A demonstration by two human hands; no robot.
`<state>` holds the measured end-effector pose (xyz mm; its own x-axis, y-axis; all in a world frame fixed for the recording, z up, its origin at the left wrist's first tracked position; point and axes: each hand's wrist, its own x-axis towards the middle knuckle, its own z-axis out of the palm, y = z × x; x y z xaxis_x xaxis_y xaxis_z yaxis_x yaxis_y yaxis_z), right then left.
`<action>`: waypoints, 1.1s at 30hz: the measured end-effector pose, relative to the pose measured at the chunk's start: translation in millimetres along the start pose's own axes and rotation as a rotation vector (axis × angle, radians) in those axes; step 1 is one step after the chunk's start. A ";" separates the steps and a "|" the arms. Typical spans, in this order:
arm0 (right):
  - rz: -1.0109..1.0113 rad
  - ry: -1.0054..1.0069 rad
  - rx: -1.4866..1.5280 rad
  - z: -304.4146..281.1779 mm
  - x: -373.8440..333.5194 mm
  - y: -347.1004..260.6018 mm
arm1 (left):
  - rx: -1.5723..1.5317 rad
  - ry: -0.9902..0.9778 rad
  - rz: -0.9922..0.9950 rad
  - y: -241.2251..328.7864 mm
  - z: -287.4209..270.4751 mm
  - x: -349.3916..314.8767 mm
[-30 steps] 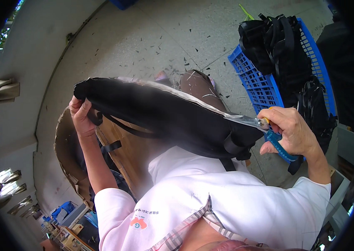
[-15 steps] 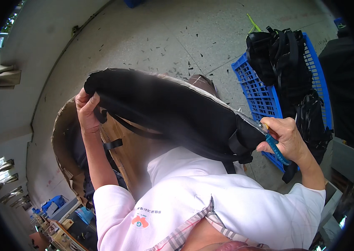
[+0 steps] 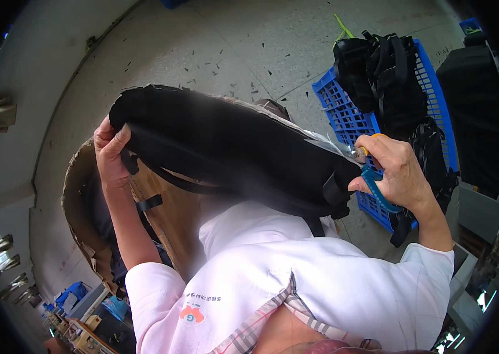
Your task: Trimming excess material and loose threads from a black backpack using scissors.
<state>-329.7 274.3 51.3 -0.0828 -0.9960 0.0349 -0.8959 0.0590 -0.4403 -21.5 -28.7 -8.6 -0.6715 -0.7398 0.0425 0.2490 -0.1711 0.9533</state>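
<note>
A long black fabric piece [image 3: 220,147], probably part of a bag, is stretched across in front of me. Its far edge is pale and frayed, and dark straps hang from its near side. My left hand [image 3: 112,153] pinches its left end between thumb and fingers. At the other end, my right hand [image 3: 401,171] grips scissors [image 3: 375,187] with blue and yellow handles. Their metal blades lie spread along the far edge near the right end, pointing left. How much fabric lies between the blades I cannot tell.
On the right, a blue plastic crate [image 3: 343,103] holds black bags [image 3: 394,76]. A large cardboard box [image 3: 78,194] with dark items inside stands at my left. Dark scraps [image 3: 214,73] are scattered over the grey floor. Workbenches [image 3: 87,330] appear lower left.
The scissors have opened wider, with the yellow handle now lifted away from the blue one. The whole scene has shifted slightly left. My left hand keeps its hold.
</note>
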 end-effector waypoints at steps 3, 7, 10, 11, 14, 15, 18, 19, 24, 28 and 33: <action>0.017 -0.021 -0.038 2.0 0.3 -0.6 | -0.008 0.007 -0.023 -2.0 -1.6 0.8; -0.011 -0.004 -0.090 5.6 0.8 2.4 | -0.021 -0.001 -0.021 -3.5 -4.2 2.0; -0.019 0.005 -0.047 7.5 2.6 4.0 | 0.003 -0.009 -0.014 -5.5 -2.5 5.7; -0.021 -0.001 -0.003 7.3 3.9 4.6 | 0.011 -0.015 -0.013 -5.3 -2.3 7.5; 0.050 -0.059 -0.013 3.7 11.3 -0.9 | 0.031 0.010 -0.011 -3.0 3.3 5.8; 0.047 -0.058 -0.015 4.4 13.0 -0.1 | 0.041 0.033 -0.009 -1.8 6.2 6.3; 0.002 0.005 -0.042 9.1 17.1 2.6 | -0.008 0.034 -0.030 0.7 13.2 6.0; 0.005 -0.001 -0.049 9.6 18.3 2.7 | -0.009 0.038 -0.025 0.6 13.0 5.7; -0.016 -0.008 -0.052 9.0 23.8 4.8 | -0.058 0.033 -0.043 -0.2 10.6 4.8; 0.059 -0.097 0.015 -3.7 22.9 -4.1 | -0.044 0.055 -0.028 -2.3 3.9 1.5; -0.020 -0.004 -0.078 4.0 30.7 -3.6 | -0.073 0.026 -0.016 -3.0 9.0 3.3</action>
<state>-327.2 243.2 50.3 -0.0624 -0.9973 0.0393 -0.9288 0.0436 -0.3680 -30.8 -24.7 -8.7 -0.6574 -0.7533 0.0187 0.2894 -0.2295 0.9293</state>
